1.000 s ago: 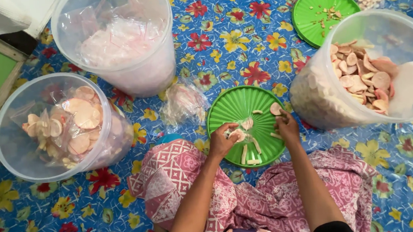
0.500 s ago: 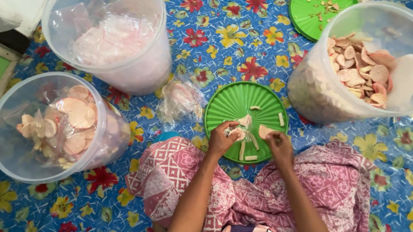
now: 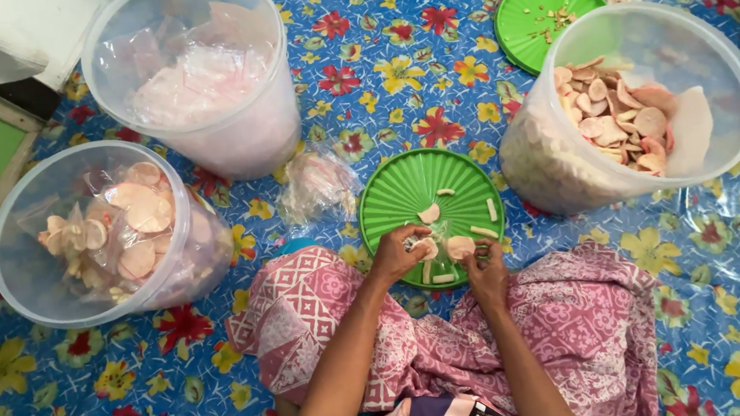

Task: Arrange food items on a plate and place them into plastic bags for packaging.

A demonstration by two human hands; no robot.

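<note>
From the head view, your left hand (image 3: 399, 252) is pinched shut on a pale cracker (image 3: 425, 248) at the near edge of the green lid (image 3: 404, 187), and your right hand (image 3: 485, 269) pinches a second round cracker (image 3: 460, 246) just beside it, both hands meeting over the lid's near rim above your pink patterned cloth (image 3: 568, 324). A few loose chips (image 3: 429, 213) lie further in on the lid, apart from your fingers. Room is tight on the sides: the right tub (image 3: 736, 105) of crackers presses close to the lid's right edge, and a small clear bag (image 3: 319, 184) sits just off its left edge. The left tub (image 3: 14, 266), holding bagged crackers, stands near your left knee, and the far tub (image 3: 278, 127) stands behind the bag. Between the far tub and the right tub you have an open strip of floral mat (image 3: 393, 63). A second green lid (image 3: 518, 16) lies beyond the right tub.
</note>
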